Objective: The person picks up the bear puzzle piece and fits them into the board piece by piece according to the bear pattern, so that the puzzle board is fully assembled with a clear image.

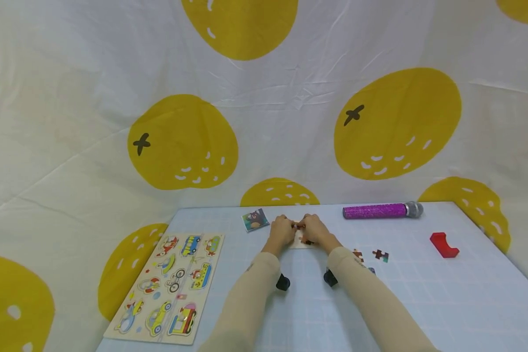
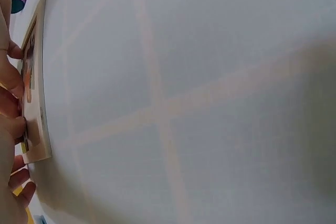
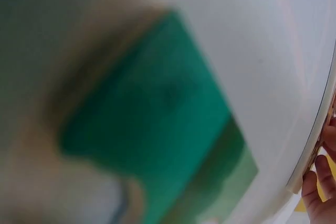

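Close together over a small wooden jigsaw tray (image 1: 297, 241), my left hand (image 1: 281, 231) and right hand (image 1: 315, 229) have their fingertips almost meeting at its far part. Both hands' fingers are curled and seem to pinch a small brownish jigsaw piece there, largely hidden by the fingers. Brown pieces (image 1: 307, 241) lie in the tray near my right hand. In the left wrist view, fingers (image 2: 21, 177) reach past the edge of the tray (image 2: 39, 129). My right fingers (image 3: 315, 184) are beside the tray's edge in the right wrist view.
Loose jigsaw pieces (image 1: 381, 255) lie to the right; one green piece (image 3: 157, 114) looms blurred. A picture card (image 1: 255, 220) is behind left. A vehicle puzzle board (image 1: 169, 288) lies left, a purple microphone (image 1: 376, 211) back right, a red notched block (image 1: 444, 244) far right.
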The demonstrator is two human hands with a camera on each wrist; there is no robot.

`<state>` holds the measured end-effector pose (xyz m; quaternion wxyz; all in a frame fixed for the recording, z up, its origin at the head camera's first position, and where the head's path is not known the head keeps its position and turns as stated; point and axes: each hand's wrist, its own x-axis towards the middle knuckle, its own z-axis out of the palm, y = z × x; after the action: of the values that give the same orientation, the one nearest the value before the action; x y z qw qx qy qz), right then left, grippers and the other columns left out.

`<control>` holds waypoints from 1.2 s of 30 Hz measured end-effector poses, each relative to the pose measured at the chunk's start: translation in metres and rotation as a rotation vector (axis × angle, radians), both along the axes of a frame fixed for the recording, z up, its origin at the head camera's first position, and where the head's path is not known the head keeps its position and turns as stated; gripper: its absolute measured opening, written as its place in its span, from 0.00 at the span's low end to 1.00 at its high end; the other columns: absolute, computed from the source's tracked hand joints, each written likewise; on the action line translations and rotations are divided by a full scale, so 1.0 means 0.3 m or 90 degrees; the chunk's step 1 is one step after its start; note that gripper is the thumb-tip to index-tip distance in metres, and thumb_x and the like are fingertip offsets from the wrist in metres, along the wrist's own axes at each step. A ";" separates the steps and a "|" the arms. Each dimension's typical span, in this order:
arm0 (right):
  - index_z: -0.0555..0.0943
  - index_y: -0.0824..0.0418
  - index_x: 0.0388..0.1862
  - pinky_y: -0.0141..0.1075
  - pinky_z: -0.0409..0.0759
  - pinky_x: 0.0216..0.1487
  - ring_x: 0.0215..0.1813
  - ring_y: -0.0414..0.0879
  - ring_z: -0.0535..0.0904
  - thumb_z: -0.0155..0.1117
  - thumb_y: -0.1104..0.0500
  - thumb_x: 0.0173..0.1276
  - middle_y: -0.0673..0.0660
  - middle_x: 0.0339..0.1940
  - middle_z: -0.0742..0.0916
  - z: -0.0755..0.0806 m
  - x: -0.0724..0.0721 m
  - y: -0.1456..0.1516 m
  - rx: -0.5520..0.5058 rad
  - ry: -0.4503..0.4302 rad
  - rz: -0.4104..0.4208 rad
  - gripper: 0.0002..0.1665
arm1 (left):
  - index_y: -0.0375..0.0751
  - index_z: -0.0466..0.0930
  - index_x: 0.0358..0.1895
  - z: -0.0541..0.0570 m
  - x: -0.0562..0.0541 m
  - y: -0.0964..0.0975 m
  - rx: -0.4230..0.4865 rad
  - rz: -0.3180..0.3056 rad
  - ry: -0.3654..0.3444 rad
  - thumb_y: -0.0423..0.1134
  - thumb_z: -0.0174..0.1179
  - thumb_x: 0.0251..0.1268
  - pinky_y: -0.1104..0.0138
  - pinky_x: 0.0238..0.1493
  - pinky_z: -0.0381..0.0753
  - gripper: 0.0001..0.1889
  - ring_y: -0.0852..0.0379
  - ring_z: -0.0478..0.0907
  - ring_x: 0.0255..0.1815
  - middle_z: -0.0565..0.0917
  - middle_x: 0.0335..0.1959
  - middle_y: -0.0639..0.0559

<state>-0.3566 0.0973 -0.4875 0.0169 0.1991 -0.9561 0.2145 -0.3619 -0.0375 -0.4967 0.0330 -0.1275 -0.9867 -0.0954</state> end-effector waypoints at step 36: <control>0.82 0.62 0.50 0.56 0.73 0.53 0.56 0.63 0.70 0.57 0.60 0.69 0.65 0.56 0.77 0.042 0.043 -0.023 0.142 -0.058 0.010 0.14 | 0.49 0.80 0.56 0.004 0.016 -0.039 0.042 -0.040 -0.024 0.42 0.54 0.69 0.53 0.56 0.73 0.15 0.45 0.72 0.57 0.75 0.57 0.42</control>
<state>-0.3438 0.0905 -0.4747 -0.0505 0.1975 -0.9721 0.1157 -0.3571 -0.0491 -0.4955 0.0154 -0.1552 -0.9790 -0.1316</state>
